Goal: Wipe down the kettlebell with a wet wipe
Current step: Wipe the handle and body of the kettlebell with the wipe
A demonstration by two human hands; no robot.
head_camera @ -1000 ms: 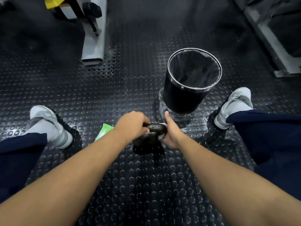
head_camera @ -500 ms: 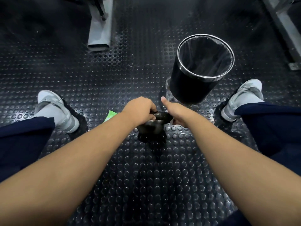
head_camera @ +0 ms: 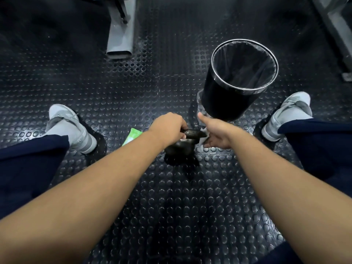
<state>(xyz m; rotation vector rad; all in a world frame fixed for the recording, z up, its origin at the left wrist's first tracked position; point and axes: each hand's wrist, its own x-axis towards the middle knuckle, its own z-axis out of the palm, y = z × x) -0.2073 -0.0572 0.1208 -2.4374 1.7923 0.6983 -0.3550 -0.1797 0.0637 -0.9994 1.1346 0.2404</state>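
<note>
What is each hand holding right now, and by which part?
The left hand grips the kettlebell by its handle. The right hand holds the wet wipe against the handle's right end.

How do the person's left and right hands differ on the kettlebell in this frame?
The left hand grips the handle of the black metal kettlebell; the right hand holds a white wet wipe against the handle's end. The left hand's fingers are curled into a fist; the right hand's thumb points up. Both are bare and meet at the handle.
</note>
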